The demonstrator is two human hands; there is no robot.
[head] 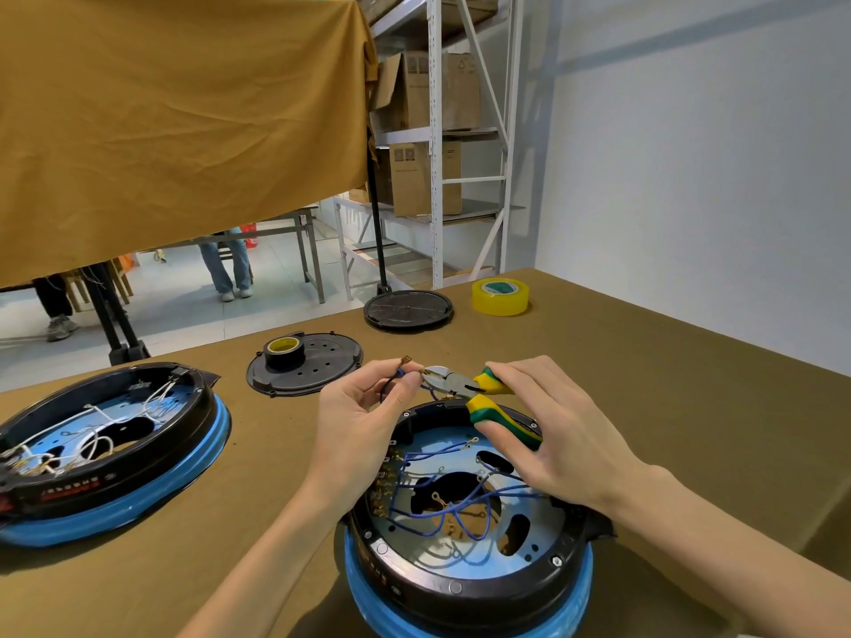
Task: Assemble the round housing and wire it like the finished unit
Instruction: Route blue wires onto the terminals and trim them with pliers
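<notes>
Olive-brown cloth covers the bench (644, 384); pale wall to the right, steel shelving (435, 131) with cardboard boxes behind, mustard drape (175, 122) hung across the upper left.

Landmark = round housing (465, 522), near edge of the bench, centre-right. It sits open side up: black ring on a blue base, silver plate inside with cutouts, blue wires with ring lugs looping across it, a row of brass terminals along its left inner wall.

Just above the housing's far rim, left hand (364, 416) pinches a short dark wire (389, 386) between thumb and fingertips, brass terminal (406, 360) pointing up. Right hand (548, 435) is wrapped round the green/yellow handles of the pliers (453, 382), one finger tucked between the handles. Pliers' long axis runs roughly horizontal, nose pointing left toward the left hand. Jaws nearly closed at a small brass piece right at the left fingertips; can't tell whether they actually bite it.

Left of the housing: finished unit (106, 453), same black ring and blue base, white wires inside, tilted. Beyond the housing, far-left: black perforated cover plate (322, 366) with a roll of black tape (283, 351) lying on it. Straight beyond: a black round stand base (408, 309). Beyond and slightly right: roll of yellow tape (500, 296). People's legs (228, 264) visible on the floor past the bench.
</notes>
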